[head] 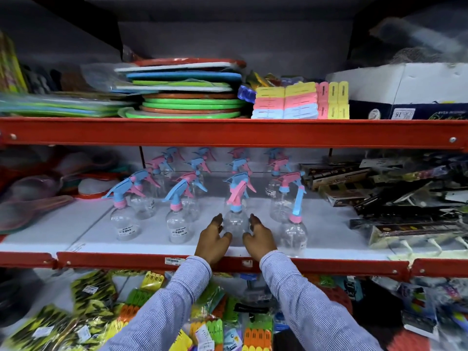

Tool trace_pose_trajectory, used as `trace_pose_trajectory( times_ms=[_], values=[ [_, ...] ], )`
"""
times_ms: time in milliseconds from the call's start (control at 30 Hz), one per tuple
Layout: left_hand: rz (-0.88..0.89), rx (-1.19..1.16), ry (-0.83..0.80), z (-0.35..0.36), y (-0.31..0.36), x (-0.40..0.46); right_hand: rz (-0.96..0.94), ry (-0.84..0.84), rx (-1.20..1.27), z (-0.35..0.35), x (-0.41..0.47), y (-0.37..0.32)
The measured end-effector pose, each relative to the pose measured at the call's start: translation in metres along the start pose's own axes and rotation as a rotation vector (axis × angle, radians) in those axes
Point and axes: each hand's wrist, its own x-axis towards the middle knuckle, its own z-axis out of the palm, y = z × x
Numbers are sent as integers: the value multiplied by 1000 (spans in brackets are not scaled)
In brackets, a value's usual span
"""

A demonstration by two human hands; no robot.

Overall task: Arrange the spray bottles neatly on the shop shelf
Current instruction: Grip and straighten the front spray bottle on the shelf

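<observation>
Several clear spray bottles with pink and blue trigger heads stand in rows on the white middle shelf (76, 236). A front-row bottle with a pink trigger (236, 219) stands between my hands. My left hand (212, 239) cups its left side and my right hand (258, 239) cups its right side, fingers curled around the clear body. To its left stand two front bottles with blue triggers (124, 221) (178, 224). To its right stands another (295, 229), its blue trigger pointing up. More bottles fill the rows behind.
A red shelf rail (126, 260) runs along the front edge. Black boxed goods (392, 211) crowd the right of the shelf, plastic spoons and bowls (38, 198) the left. Coloured plates (187, 97) lie stacked on the shelf above. Packets of clothes pegs fill the bin below.
</observation>
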Motion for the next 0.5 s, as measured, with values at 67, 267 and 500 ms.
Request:
trace_pose_trajectory(
  times_ms=[67, 267, 500],
  values=[
    [8, -1, -20, -1, 1, -1, 5, 0, 11, 0, 1, -1],
    [34, -30, -31, -5, -2, -7, -22, -8, 58, -1, -4, 3],
    [71, -45, -26, -3, -2, -25, -7, -9, 52, -1, -15, 11]
  ],
)
